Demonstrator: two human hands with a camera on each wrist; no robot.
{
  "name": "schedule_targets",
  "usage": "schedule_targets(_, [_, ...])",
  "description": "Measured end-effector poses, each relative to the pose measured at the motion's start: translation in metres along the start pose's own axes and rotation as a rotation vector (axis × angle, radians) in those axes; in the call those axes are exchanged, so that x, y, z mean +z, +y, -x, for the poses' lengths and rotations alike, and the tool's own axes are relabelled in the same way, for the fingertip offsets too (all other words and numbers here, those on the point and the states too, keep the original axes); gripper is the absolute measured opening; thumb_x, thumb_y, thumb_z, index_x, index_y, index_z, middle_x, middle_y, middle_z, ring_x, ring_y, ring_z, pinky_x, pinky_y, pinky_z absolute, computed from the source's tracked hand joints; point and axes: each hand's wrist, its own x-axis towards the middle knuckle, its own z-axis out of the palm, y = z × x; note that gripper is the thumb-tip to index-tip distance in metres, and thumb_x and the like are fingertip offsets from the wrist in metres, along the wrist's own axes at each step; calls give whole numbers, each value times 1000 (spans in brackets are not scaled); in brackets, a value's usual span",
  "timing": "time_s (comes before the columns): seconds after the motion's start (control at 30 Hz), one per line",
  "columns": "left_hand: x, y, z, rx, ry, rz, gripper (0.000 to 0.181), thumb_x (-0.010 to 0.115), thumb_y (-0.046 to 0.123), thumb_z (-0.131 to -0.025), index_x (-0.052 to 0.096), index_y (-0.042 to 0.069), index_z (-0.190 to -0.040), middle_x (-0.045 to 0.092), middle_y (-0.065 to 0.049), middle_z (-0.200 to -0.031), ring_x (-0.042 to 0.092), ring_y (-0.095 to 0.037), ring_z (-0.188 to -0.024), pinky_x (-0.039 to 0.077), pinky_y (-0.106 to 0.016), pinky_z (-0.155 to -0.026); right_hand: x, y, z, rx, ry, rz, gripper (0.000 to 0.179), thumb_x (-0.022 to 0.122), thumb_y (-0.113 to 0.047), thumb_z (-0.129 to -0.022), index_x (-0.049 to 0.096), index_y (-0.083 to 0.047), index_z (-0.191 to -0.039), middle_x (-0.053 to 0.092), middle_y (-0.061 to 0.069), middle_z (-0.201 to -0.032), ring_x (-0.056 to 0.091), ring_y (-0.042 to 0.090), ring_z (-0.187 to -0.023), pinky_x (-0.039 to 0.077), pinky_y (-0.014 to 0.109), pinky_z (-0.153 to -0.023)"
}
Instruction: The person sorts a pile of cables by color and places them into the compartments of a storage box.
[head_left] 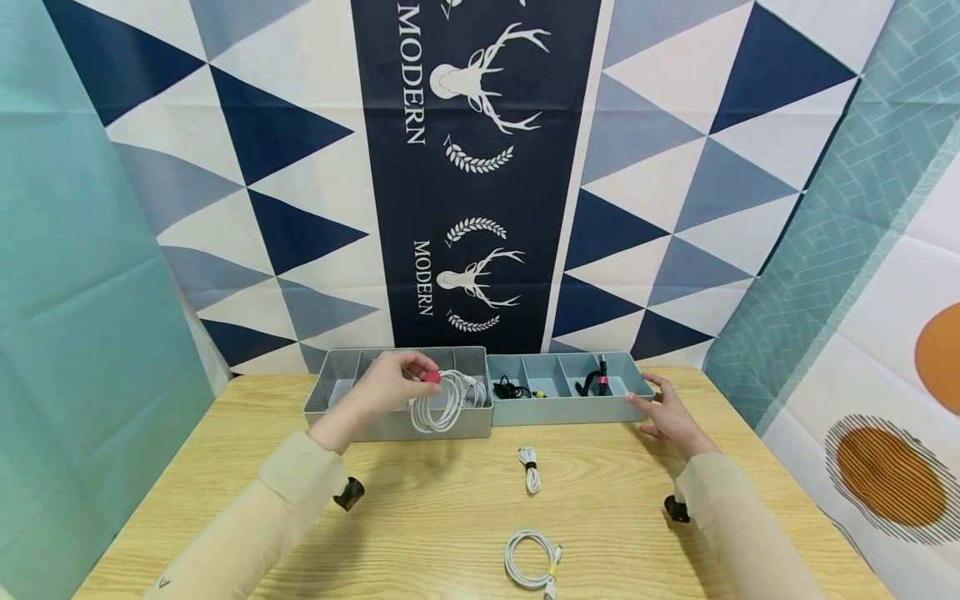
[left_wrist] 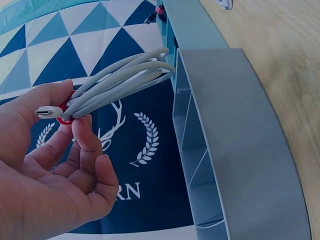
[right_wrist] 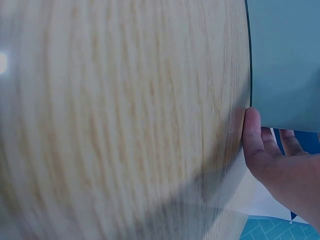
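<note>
My left hand [head_left: 384, 387] pinches a coiled white cable [left_wrist: 122, 82] by its red tie [left_wrist: 65, 111] between thumb and fingers. The coil hangs above the front of a grey divided box [head_left: 423, 427]. In the left wrist view a USB-C plug [left_wrist: 48, 112] sticks out by the thumb. Another white cable [head_left: 474, 392] sits in the grey box's right compartment, partly behind the held coil. At the right end of a blue-green divided box [head_left: 570, 410], my right hand [head_left: 670, 418] rests its spread fingers on the corner. The right wrist view shows its fingertips against the box end.
Inside the blue-green box lie a black cable [head_left: 510, 389] and another black cable with a red band [head_left: 602, 381]. On the wooden table [head_left: 435, 533] are a small white cable bundle [head_left: 531, 477] and a coiled white cable with a yellow tie [head_left: 513, 568]. A patterned cloth [head_left: 480, 183] hangs behind.
</note>
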Motion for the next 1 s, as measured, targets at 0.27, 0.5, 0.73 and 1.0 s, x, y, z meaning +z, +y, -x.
schedule_targets(0.27, [-6, 0, -5, -64, 37, 44, 24, 73, 20, -73, 64, 15, -94, 60, -3, -86, 52, -18, -79, 44, -27, -62, 0, -1, 1, -3, 2, 23, 85, 53, -45, -86, -5, -19, -144, 1, 30, -142, 27, 41, -122, 47, 39, -83])
schedule_targets(0.5, [-8, -1, -9, -82, 57, 83, 24, 73, 21, -74, 63, 15, -95, 58, -4, -88, 50, -19, -81, 44, -28, -61, 0, -1, 0, 3, -2, 37, 85, 52, -45, -86, -6, -19, -143, 3, 30, -141, 29, 40, -120, 47, 38, -83])
schedule_targets(0.73, [-7, 0, -14, -85, 82, 86, 24, 72, 23, -74, 63, 15, -95, 59, -4, -88, 51, -18, -80, 43, -28, -61, 0, -1, 2, 12, 6, 27, 86, 54, -46, -85, -4, -20, -143, 4, 29, -141, 28, 40, -120, 47, 35, -80])
schedule_targets(1.0, [-5, 0, -22, -126, 121, 101, 29, 73, 27, -73, 63, 16, -97, 58, -3, -90, 50, -18, -83, 43, -27, -63, 0, -2, 1, 13, 5, 30, 84, 53, -44, -86, -4, -20, -144, 2, 29, -142, 24, 42, -123, 47, 39, -84])
